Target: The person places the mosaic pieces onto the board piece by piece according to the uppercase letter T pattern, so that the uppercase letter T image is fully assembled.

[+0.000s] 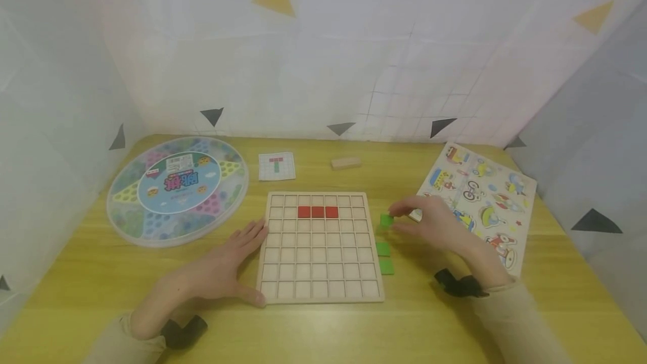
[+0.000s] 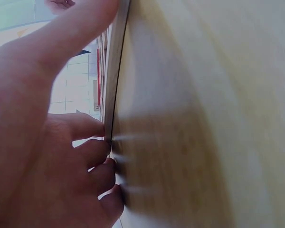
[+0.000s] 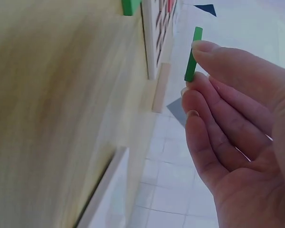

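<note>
A wooden grid board (image 1: 303, 240) lies flat on the table, with three red tiles (image 1: 317, 212) side by side in its second row. My left hand (image 1: 222, 265) rests against the board's left edge, fingers spread along the side and thumb at the near corner. In the left wrist view, the fingertips (image 2: 113, 190) touch the table beside the board's edge. Right of the board, my right hand (image 1: 429, 221) pinches a green square tile (image 3: 194, 57) between thumb and fingers, raised off the table. Two more green tiles (image 1: 385, 266) lie by the board's right edge.
Behind the board lie a small pattern card (image 1: 277, 167) and a wooden block (image 1: 346, 163). A round Chinese checkers set (image 1: 177, 190) sits at the left. At the right, a picture puzzle board (image 1: 477, 195) lies partly behind my right hand. A white sheet hangs at the back.
</note>
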